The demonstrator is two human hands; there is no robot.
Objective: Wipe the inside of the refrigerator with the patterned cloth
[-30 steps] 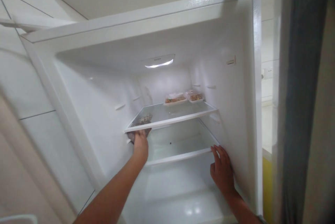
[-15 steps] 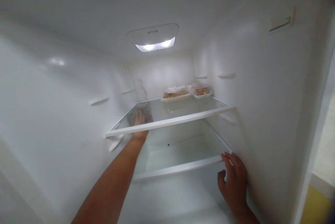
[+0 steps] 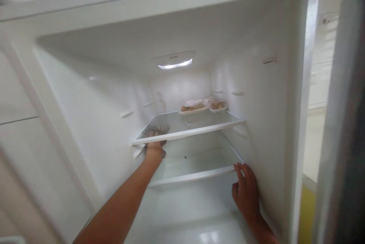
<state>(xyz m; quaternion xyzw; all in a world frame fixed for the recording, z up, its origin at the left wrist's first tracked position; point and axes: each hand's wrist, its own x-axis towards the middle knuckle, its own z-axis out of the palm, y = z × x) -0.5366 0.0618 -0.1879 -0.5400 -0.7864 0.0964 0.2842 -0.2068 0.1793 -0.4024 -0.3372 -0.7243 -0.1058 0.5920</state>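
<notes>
My left hand (image 3: 154, 148) reaches under the upper glass shelf (image 3: 196, 122) at its left side. Its fingers close round a crumpled grey-brown cloth (image 3: 162, 127), seen partly through the glass; the cloth appears to be against the shelf's underside. At the front right corner of the lower glass shelf (image 3: 194, 176), my right hand (image 3: 247, 190) rests its fingertips on the white edge. The thumb of that hand is held apart below the trim, and nothing lies in the palm.
Two wrapped food trays, a longer one (image 3: 193, 107) and a smaller one (image 3: 217, 106), sit at the back of the upper shelf. A lit lamp (image 3: 174, 61) is in the ceiling of the refrigerator. Small shelf ledges (image 3: 127, 114) stick out from the side walls.
The view has pulled back, showing more of the refrigerator's frame. My left hand and the cloth have shifted nearer the upper shelf's front edge. My right hand stays at the lower shelf's corner.
</notes>
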